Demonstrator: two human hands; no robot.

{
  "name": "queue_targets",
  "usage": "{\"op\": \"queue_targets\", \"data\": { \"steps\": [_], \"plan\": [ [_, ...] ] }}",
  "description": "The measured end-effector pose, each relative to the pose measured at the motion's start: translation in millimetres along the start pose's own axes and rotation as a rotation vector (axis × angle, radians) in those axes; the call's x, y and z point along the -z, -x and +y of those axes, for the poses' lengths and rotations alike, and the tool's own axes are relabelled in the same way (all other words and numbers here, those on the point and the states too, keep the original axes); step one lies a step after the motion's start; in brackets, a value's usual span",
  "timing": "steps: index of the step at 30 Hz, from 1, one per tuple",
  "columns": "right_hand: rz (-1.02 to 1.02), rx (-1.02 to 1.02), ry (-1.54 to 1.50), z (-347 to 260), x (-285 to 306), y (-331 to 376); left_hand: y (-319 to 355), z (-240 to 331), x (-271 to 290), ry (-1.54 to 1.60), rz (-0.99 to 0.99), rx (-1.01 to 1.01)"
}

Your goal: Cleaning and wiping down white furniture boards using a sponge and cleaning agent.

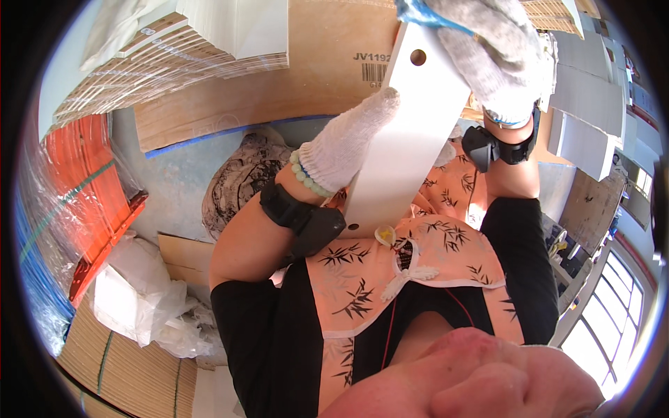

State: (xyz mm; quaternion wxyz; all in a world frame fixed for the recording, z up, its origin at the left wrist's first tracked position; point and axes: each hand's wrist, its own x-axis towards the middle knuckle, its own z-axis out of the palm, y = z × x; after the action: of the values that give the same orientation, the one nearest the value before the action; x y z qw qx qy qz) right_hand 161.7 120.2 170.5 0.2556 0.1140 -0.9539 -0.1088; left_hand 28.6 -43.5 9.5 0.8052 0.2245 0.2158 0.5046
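A long white panel (409,132) with a round hole near each end slants up and away in front of my apron. My left hand (348,143), in a white knit glove, grips its left edge. The thumb lies along the panel's face, and the other fingers are hidden behind it. At the panel's far end, my right hand (491,56), in a greyed white glove, is closed on a crumpled blue rag (423,14). The rag touches the panel's top edge. Whether it is cloth or thin film is hard to tell.
Stacked white-faced boards (174,63) stand at the far left beside a large brown cardboard sheet (313,42). Film-wrapped orange panels (87,188) lie at left, above crumpled clear plastic (139,296) and strapped cardboard (132,369). More white panels (585,90) are stacked at right.
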Motion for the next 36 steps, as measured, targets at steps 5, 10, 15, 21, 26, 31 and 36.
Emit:
{"op": "queue_targets", "data": {
  "steps": [5,10,15,21,26,31,36],
  "plan": [
    [0.306,-0.91,-0.262,-29.7,1.9,14.5,2.2,17.7,-17.8,0.403,-0.065,0.091],
    [0.535,-1.137,-0.465,-48.5,25.0,51.3,-1.1,30.1,-24.6,0.325,-0.253,-0.013],
    [0.555,-1.123,-0.375,-72.3,20.9,45.0,0.3,16.3,-13.0,0.372,-0.094,0.064],
    [0.296,-0.901,-0.051,-69.2,25.9,55.0,-3.3,11.4,-12.4,0.372,-0.11,0.087],
    [0.481,-1.173,-0.331,-79.9,16.7,67.6,-2.0,9.1,-8.4,0.341,-0.114,0.07],
    [0.57,-1.159,-0.496,-80.1,14.7,67.3,-2.0,10.8,-5.6,0.249,-0.149,0.008],
    [0.423,-0.995,-0.405,-76.1,15.6,61.1,0.0,13.7,-11.0,0.493,-0.105,0.149]
  ]
}}
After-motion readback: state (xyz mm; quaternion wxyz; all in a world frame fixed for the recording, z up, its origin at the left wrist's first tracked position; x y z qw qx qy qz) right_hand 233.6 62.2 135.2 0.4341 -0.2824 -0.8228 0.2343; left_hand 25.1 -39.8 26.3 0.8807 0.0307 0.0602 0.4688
